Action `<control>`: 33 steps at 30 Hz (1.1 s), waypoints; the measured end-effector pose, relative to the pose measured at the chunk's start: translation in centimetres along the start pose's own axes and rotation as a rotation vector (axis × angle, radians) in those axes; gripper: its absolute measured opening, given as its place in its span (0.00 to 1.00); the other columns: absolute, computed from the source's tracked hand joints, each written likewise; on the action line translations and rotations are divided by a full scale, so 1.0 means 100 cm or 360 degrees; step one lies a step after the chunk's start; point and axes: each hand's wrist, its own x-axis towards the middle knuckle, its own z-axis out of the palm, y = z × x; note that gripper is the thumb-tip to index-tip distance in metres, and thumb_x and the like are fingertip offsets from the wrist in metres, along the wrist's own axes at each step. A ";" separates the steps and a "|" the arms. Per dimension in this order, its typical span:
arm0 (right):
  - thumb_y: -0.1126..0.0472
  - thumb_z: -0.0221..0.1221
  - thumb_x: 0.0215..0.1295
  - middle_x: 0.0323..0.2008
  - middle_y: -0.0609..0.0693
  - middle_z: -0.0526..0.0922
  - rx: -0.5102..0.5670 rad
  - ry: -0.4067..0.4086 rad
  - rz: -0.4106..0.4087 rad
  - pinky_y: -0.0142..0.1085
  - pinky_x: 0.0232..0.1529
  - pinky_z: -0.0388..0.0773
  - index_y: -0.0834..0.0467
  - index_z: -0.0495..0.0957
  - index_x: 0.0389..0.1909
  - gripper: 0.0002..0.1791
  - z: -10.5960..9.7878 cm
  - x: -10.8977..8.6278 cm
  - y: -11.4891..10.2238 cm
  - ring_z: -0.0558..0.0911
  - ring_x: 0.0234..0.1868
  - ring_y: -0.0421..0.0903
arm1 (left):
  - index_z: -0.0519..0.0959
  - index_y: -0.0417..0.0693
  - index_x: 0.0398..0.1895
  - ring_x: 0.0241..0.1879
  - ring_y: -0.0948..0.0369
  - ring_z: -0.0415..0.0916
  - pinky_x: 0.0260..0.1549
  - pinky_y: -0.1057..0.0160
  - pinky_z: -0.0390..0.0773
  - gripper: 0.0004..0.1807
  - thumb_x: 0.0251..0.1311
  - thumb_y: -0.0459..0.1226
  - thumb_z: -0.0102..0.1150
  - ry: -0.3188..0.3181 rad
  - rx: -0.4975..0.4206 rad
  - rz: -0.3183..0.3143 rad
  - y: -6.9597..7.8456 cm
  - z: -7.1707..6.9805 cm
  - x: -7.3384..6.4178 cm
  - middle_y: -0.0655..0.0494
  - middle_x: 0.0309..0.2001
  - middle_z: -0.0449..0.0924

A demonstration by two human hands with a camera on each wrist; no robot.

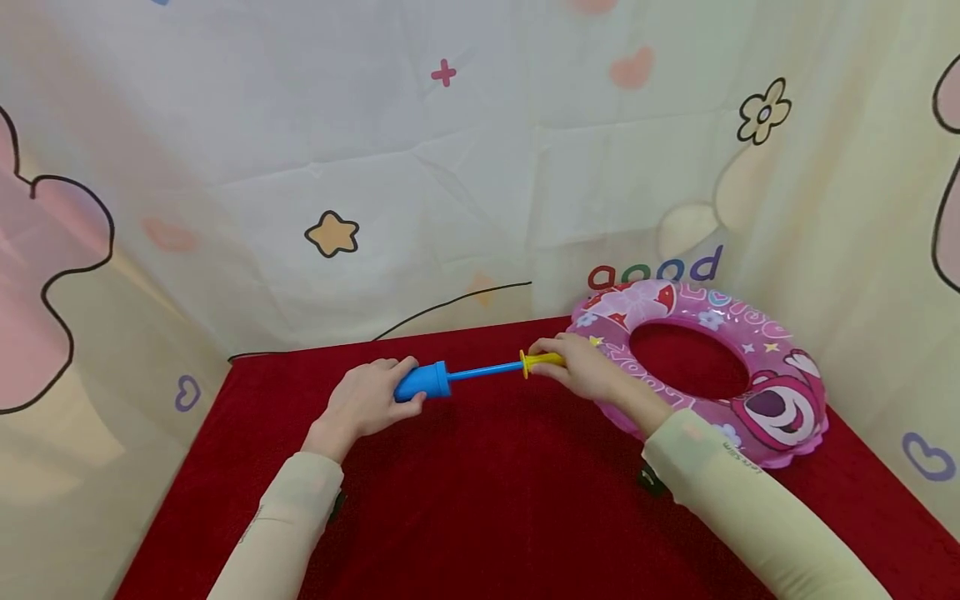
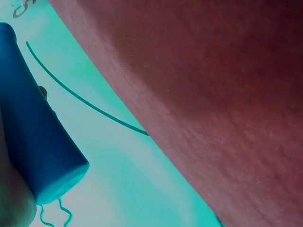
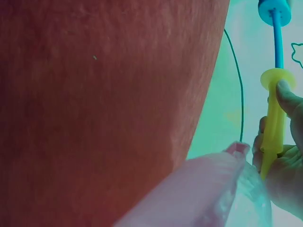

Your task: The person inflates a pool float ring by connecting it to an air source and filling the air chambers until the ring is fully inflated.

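Observation:
A small hand pump is held between both hands above the red cloth. My left hand (image 1: 375, 396) grips its blue barrel (image 1: 431, 381), which also shows along the left edge of the left wrist view. Out of the barrel runs a thin blue rod (image 1: 486, 371), drawn well out. At the rod's other end my right hand (image 1: 585, 365) holds the yellow handle (image 3: 274, 118), thumb near its round flange. Just right of that hand lies a pink inflated swim ring (image 1: 783, 346), partly hidden behind the right forearm.
Red cloth (image 1: 465, 500) covers the table. Pale curtains (image 1: 420, 183) printed with hearts, stars and flowers hang behind and at both sides. The swim ring takes up the table's back right, close to the curtain.

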 end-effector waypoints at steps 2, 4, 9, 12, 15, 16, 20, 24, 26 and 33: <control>0.57 0.64 0.72 0.40 0.50 0.79 -0.0019 0.0007 -0.0014 0.43 0.45 0.73 0.57 0.82 0.55 0.14 0.001 0.000 0.001 0.75 0.43 0.49 | 0.74 0.54 0.58 0.38 0.55 0.78 0.36 0.54 0.82 0.27 0.60 0.56 0.59 -0.0015 0.0031 0.0020 0.004 -0.002 0.002 0.51 0.44 0.81; 0.57 0.64 0.72 0.41 0.50 0.79 -0.0056 0.0016 -0.0041 0.43 0.46 0.74 0.57 0.82 0.55 0.15 0.003 0.001 0.002 0.75 0.43 0.48 | 0.74 0.54 0.59 0.39 0.55 0.78 0.36 0.53 0.82 0.27 0.61 0.55 0.58 -0.0025 0.0047 0.0034 0.011 0.000 0.006 0.51 0.44 0.81; 0.59 0.65 0.71 0.39 0.51 0.79 -0.0118 0.0066 -0.0096 0.43 0.44 0.74 0.59 0.82 0.54 0.14 0.006 0.003 0.001 0.75 0.42 0.49 | 0.73 0.54 0.57 0.40 0.54 0.78 0.36 0.53 0.82 0.25 0.61 0.55 0.56 0.0014 0.0032 0.0051 0.032 0.012 0.024 0.51 0.44 0.80; 0.60 0.65 0.71 0.39 0.52 0.79 -0.0153 0.0090 -0.0110 0.43 0.43 0.74 0.59 0.82 0.53 0.13 0.007 0.004 -0.001 0.75 0.41 0.49 | 0.73 0.54 0.56 0.39 0.55 0.78 0.36 0.53 0.82 0.25 0.61 0.55 0.56 0.0043 0.0018 0.0062 0.046 0.020 0.036 0.51 0.44 0.80; 0.59 0.65 0.71 0.39 0.53 0.79 -0.0186 0.0078 -0.0113 0.42 0.42 0.75 0.59 0.82 0.53 0.14 0.008 0.003 0.000 0.76 0.42 0.50 | 0.72 0.54 0.56 0.39 0.55 0.78 0.37 0.54 0.82 0.25 0.61 0.56 0.55 0.0050 -0.0004 0.0078 0.059 0.027 0.047 0.51 0.44 0.81; 0.59 0.65 0.71 0.40 0.53 0.79 -0.0195 0.0070 -0.0110 0.42 0.43 0.75 0.59 0.82 0.54 0.14 0.009 0.002 0.001 0.76 0.42 0.50 | 0.72 0.55 0.56 0.39 0.55 0.78 0.38 0.54 0.82 0.25 0.62 0.57 0.55 0.0047 -0.0014 0.0085 0.063 0.030 0.051 0.51 0.44 0.81; 0.58 0.65 0.71 0.39 0.53 0.79 -0.0220 0.0053 -0.0089 0.41 0.42 0.75 0.59 0.82 0.54 0.15 0.008 -0.001 0.005 0.76 0.41 0.49 | 0.72 0.56 0.57 0.39 0.56 0.77 0.39 0.55 0.81 0.26 0.62 0.58 0.55 0.0031 -0.0054 0.0097 0.072 0.035 0.058 0.52 0.44 0.80; 0.58 0.64 0.72 0.38 0.51 0.78 -0.0234 0.0034 -0.0050 0.41 0.41 0.74 0.59 0.82 0.54 0.14 0.004 -0.004 0.010 0.75 0.40 0.48 | 0.74 0.57 0.56 0.39 0.57 0.78 0.39 0.55 0.81 0.25 0.61 0.58 0.57 0.0050 -0.0064 0.0081 0.065 0.038 0.054 0.53 0.43 0.81; 0.58 0.64 0.72 0.37 0.51 0.78 -0.0237 0.0016 -0.0037 0.41 0.41 0.73 0.58 0.81 0.54 0.14 0.001 -0.004 0.013 0.74 0.40 0.48 | 0.74 0.57 0.55 0.39 0.57 0.78 0.38 0.54 0.82 0.25 0.60 0.57 0.58 0.0068 -0.0075 0.0070 0.056 0.039 0.049 0.53 0.42 0.82; 0.58 0.64 0.72 0.37 0.50 0.78 -0.0240 -0.0029 0.0001 0.42 0.43 0.73 0.57 0.81 0.53 0.13 -0.011 -0.004 0.023 0.74 0.40 0.48 | 0.75 0.57 0.56 0.38 0.56 0.78 0.36 0.53 0.83 0.26 0.59 0.57 0.60 0.0084 -0.0073 0.0020 0.025 0.040 0.031 0.53 0.42 0.81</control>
